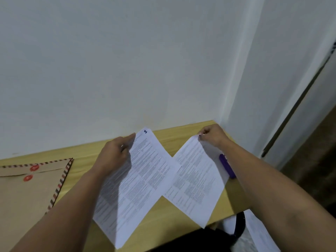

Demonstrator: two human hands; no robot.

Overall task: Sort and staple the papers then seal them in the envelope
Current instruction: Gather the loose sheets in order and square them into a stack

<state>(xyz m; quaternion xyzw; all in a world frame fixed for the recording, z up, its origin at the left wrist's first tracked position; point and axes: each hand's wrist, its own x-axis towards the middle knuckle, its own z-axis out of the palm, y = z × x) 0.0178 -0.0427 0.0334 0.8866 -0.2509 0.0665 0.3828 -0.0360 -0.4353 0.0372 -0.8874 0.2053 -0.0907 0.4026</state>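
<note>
The page marked 1 (143,171) is gripped by the left hand (116,153), while a second sheet (195,180), overlapping it rightward, is pinched by the right hand (211,136).

The desk (83,151) looks like pale wood-grain laminate, smooth and matt. At its left edge lies a matt brown kraft-paper envelope (27,193). The printed sheets (145,179) are thin white paper. The purple stapler (227,168) looks like smooth plastic.
</note>
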